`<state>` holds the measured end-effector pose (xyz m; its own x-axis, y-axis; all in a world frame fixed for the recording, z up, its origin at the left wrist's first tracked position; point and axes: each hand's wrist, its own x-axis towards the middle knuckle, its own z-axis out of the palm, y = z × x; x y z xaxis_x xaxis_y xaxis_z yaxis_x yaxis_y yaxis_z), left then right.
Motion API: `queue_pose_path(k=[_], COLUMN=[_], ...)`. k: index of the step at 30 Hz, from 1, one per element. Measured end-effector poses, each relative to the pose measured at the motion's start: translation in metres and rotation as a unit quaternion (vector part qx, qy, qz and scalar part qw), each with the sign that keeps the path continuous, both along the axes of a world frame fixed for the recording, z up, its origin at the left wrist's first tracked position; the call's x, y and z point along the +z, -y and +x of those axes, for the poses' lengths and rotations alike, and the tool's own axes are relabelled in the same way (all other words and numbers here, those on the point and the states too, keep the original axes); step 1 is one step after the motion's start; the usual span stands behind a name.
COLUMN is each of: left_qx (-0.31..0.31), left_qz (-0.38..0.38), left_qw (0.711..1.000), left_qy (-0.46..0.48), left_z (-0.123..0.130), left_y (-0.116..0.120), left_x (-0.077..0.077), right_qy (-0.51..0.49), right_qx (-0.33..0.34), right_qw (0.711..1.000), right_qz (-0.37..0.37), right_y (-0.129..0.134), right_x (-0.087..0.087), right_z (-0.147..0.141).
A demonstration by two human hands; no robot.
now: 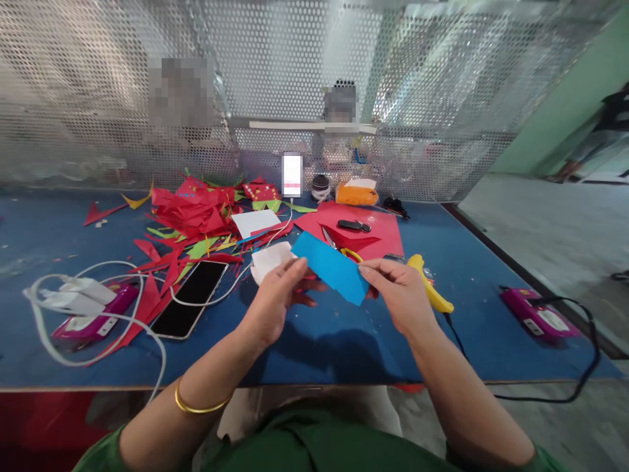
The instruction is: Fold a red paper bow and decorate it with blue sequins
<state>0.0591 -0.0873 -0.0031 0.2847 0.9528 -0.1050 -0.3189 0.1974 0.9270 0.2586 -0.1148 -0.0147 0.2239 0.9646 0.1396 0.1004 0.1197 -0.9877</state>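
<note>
A piece of blue paper (330, 265) is stretched between my two hands above the table. My left hand (281, 292) pinches its left end between thumb and fingers. At the lower right end, my right hand (399, 288) grips the paper the same way. Just behind the blue paper lie scissors with yellow handles (352, 254), partly hidden by it. They rest by a large red sheet (388, 229) that carries a black-handled tool (354, 225). Crumpled white paper (270, 259) sits right behind my left hand.
Red paper scraps (196, 206) heap at the back left. A dark-screened phone (191, 298) and a purple power strip (98, 314) with white cables lie left. Right are a yellow glue gun (431, 288) and another purple strip (538, 314). A lit phone (292, 174) stands against perforated metal.
</note>
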Motion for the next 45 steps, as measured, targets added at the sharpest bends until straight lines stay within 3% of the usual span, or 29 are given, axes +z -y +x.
queue_pose_path(k=[2, 7, 9, 11, 14, 16, 18, 21, 24, 28, 33, 38, 40, 45], left_qx=[-0.011, 0.044, 0.035, 0.022, 0.010, 0.008, 0.017, 0.051, 0.091, 0.078, 0.056, 0.099, 0.100, -0.022], left_qz=[-0.006, -0.013, -0.010, -0.009, 0.000, 0.014, 0.026, 0.032, 0.024, 0.005, 0.021, 0.053, 0.049, 0.046], left_qw=[0.999, 0.995, 0.993, 0.992, 0.992, 0.992, 0.993, 0.995, 0.993, 0.994, 0.994, 0.993, 0.993, 0.995], left_qy=[-0.048, -0.092, -0.110, -0.124, -0.127, -0.124, -0.111, -0.084, -0.074, -0.070, -0.089, -0.047, -0.032, -0.086], left_z=[0.004, -0.002, -0.007, -0.012, -0.015, -0.018, -0.023, -0.034, -0.040, -0.034, -0.025, -0.026, -0.026, -0.013], left_y=[0.000, -0.004, -0.005, -0.004, -0.005, -0.007, -0.009, -0.010, -0.006, 0.001, -0.014, -0.051, -0.056, -0.029], left_x=[-0.003, -0.006, -0.005, -0.003, 0.000, 0.003, 0.006, 0.007, 0.004, -0.002, 0.010, 0.028, 0.028, 0.006], right_qy=[0.040, 0.207, 0.328, 0.445, 0.545, 0.578, 0.598, 0.616, 0.619, 0.607, 0.575, 0.489, 0.435, 0.331], right_qx=[0.012, -0.004, 0.008, 0.058, 0.131, 0.161, 0.189, 0.171, 0.076, 0.028, 0.026, 0.015, 0.008, -0.034], right_qw=[0.999, 0.975, 0.934, 0.873, 0.794, 0.762, 0.747, 0.761, 0.782, 0.789, 0.808, 0.859, 0.888, 0.935], right_qz=[0.012, 0.076, 0.140, 0.190, 0.233, 0.243, 0.222, 0.112, -0.003, -0.093, -0.127, -0.148, -0.151, -0.126], right_y=[-0.001, -0.017, -0.031, -0.047, -0.065, -0.070, -0.068, -0.056, -0.047, -0.053, -0.079, -0.092, -0.087, -0.043], right_x=[-0.001, -0.006, -0.010, -0.015, -0.024, -0.028, -0.030, -0.029, -0.030, -0.036, -0.039, -0.039, -0.039, -0.045], right_z=[-0.006, -0.004, -0.001, -0.002, -0.009, -0.013, -0.014, -0.010, -0.002, 0.001, -0.005, 0.004, 0.014, 0.040])
